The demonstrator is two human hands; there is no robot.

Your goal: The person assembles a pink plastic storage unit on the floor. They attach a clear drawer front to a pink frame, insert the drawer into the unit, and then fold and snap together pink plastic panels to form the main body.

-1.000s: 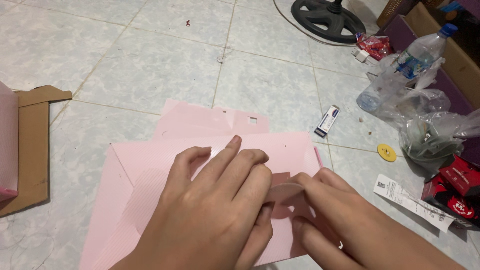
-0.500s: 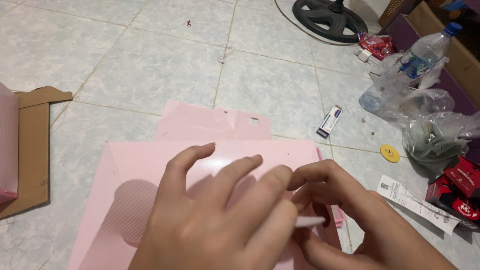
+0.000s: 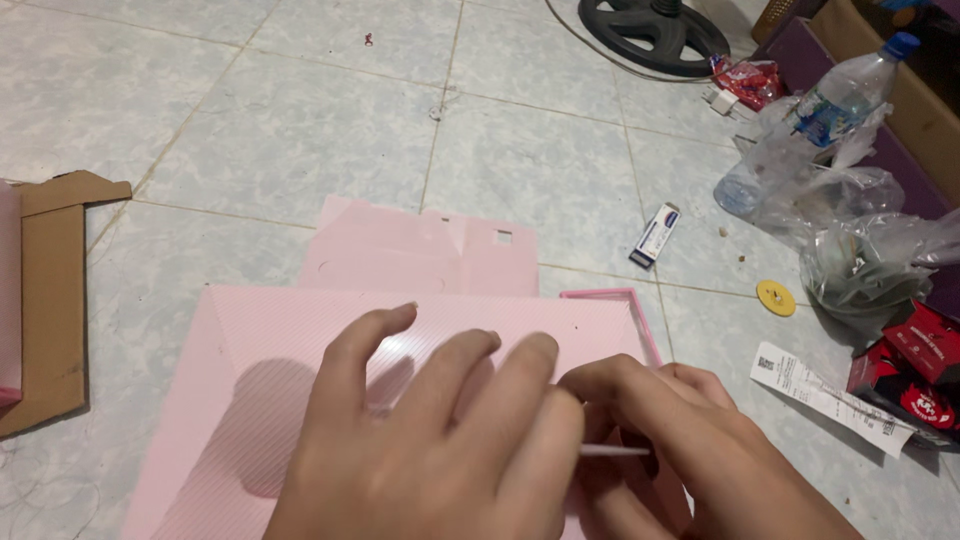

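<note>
Pale tiled floor, grey grout lines. Left hand lies flat, fingers spread, on pink sheet. Right hand pinches thin white strip; plastic bags lie to the right.

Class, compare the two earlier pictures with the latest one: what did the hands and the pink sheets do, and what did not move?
The left hand slid further over the pink sheet, which now shows more bare surface on the left. The right hand curled in beside it and now pinches a thin white stick that showed only half a second ago. The second pink sheet, small box, yellow disc and bottle kept their places.
</note>
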